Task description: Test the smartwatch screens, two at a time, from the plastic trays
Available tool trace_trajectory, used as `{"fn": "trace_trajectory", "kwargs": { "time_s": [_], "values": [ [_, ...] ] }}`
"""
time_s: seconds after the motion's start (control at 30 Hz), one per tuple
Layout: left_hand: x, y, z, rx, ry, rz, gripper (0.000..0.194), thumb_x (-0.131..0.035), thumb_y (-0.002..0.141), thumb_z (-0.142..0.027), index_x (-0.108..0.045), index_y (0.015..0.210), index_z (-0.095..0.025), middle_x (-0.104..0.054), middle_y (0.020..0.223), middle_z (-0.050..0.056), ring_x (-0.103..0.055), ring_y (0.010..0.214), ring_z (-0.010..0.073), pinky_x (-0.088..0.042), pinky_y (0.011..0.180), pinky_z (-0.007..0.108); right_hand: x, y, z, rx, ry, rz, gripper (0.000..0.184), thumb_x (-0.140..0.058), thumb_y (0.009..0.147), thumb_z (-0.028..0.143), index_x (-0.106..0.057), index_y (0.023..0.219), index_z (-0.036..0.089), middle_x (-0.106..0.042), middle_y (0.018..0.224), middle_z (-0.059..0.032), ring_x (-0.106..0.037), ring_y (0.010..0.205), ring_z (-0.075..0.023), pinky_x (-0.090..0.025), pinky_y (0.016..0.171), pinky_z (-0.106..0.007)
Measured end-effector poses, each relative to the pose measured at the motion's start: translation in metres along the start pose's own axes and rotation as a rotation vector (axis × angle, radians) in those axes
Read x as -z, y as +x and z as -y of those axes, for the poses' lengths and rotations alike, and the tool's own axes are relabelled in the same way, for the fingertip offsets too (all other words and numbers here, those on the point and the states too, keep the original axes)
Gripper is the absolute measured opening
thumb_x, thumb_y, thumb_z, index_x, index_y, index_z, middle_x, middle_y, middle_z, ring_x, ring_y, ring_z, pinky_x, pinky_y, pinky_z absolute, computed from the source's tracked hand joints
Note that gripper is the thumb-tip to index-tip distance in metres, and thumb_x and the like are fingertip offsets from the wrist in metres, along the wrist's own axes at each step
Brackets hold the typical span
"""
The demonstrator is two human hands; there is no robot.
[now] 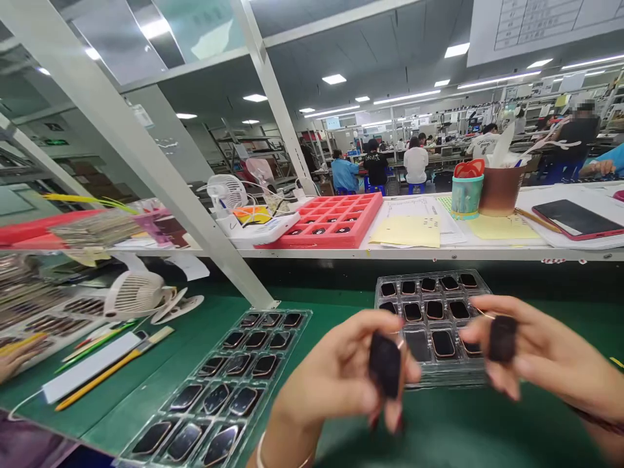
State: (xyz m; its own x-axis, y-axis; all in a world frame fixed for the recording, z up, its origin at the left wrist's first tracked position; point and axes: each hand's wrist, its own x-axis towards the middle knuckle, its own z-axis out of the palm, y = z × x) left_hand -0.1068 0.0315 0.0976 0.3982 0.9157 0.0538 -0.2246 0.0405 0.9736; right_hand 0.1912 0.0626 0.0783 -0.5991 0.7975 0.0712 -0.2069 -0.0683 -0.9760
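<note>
My left hand (331, 374) pinches a small black rounded part (385, 364) between thumb and fingertips. My right hand (546, 348) holds a matching black part (503, 338) the same way, and the two hands are a short gap apart above the green bench mat (439, 422). Just behind them lies a clear plastic tray (390, 281) of dark glossy pieces with copper-coloured rims, partly hidden by my fingers. Another clear tray (292, 341), stacked with similar dark pieces, lies to the lower left.
A white fan (134, 294), a brush and pens lie on the mat at left, where a co-worker's hand (10, 364) shows at the edge. A raised shelf holds a red tray (331, 221), papers, cups and a dark tablet (575, 218). Diagonal white frame posts stand at left; workers sit beyond.
</note>
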Motion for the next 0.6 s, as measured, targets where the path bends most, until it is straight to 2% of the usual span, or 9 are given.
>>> {"fn": "trace_trajectory", "kwargs": {
  "time_s": [0.07, 0.13, 0.23, 0.37, 0.5, 0.6],
  "values": [
    [-0.008, 0.025, -0.001, 0.012, 0.044, 0.082, 0.065, -0.076, 0.063, -0.031, -0.048, 0.122, -0.023, -0.063, 0.097, 0.011, -0.065, 0.068, 0.018, -0.044, 0.049, 0.021, -0.005, 0.03, -0.001, 0.042, -0.05, 0.033, 0.055, -0.063, 0.081, 0.025, -0.043, 0.132, 0.025, -0.057, 0.12, -0.0127, -0.062, 0.078, -0.0178, -0.053, 0.061, -0.031],
    [-0.014, 0.048, 0.005, 0.013, 0.093, 0.052, 0.056, -0.071, 0.069, -0.029, -0.049, 0.12, -0.02, -0.063, 0.096, 0.01, -0.065, 0.071, 0.0168, -0.043, 0.051, 0.02, -0.007, 0.05, -0.005, 0.048, -0.099, 0.018, 0.048, -0.058, 0.084, 0.025, -0.044, 0.13, 0.023, -0.058, 0.116, -0.0116, -0.062, 0.078, -0.0163, -0.053, 0.061, -0.029],
    [-0.017, 0.068, 0.021, 0.047, 0.164, -0.009, 0.038, -0.066, 0.072, -0.025, -0.054, 0.108, -0.016, -0.063, 0.087, 0.007, -0.062, 0.063, 0.0128, -0.04, 0.05, 0.019, -0.005, 0.06, -0.013, 0.072, -0.154, -0.021, 0.04, -0.053, 0.086, 0.025, -0.048, 0.125, 0.021, -0.06, 0.11, -0.0099, -0.061, 0.072, -0.0136, -0.053, 0.059, -0.027],
    [-0.017, 0.072, 0.033, 0.021, 0.179, -0.053, 0.027, -0.062, 0.071, -0.017, -0.056, 0.097, -0.015, -0.063, 0.082, 0.004, -0.058, 0.059, 0.0097, -0.041, 0.055, 0.021, -0.004, 0.06, -0.02, 0.105, -0.226, -0.028, 0.037, -0.05, 0.085, 0.022, -0.049, 0.122, 0.02, -0.06, 0.109, -0.0096, -0.061, 0.072, -0.0133, -0.052, 0.059, -0.028],
    [-0.016, 0.071, 0.036, -0.035, 0.2, -0.066, 0.039, -0.061, 0.066, -0.008, -0.055, 0.103, -0.017, -0.062, 0.091, 0.004, -0.059, 0.08, 0.0143, -0.047, 0.073, 0.027, -0.005, 0.061, -0.02, 0.114, -0.252, -0.021, 0.043, -0.05, 0.08, 0.015, -0.048, 0.123, 0.021, -0.059, 0.112, -0.0091, -0.06, 0.077, -0.0151, -0.053, 0.063, -0.03],
    [-0.016, 0.072, 0.037, -0.049, 0.233, -0.071, 0.043, -0.06, 0.065, -0.006, -0.054, 0.106, -0.017, -0.062, 0.095, 0.005, -0.057, 0.09, 0.0167, -0.047, 0.078, 0.029, -0.006, 0.061, -0.019, 0.108, -0.271, -0.012, 0.044, -0.048, 0.08, 0.013, -0.047, 0.122, 0.021, -0.058, 0.112, -0.0086, -0.061, 0.077, -0.0146, -0.052, 0.064, -0.03]
  ]
}}
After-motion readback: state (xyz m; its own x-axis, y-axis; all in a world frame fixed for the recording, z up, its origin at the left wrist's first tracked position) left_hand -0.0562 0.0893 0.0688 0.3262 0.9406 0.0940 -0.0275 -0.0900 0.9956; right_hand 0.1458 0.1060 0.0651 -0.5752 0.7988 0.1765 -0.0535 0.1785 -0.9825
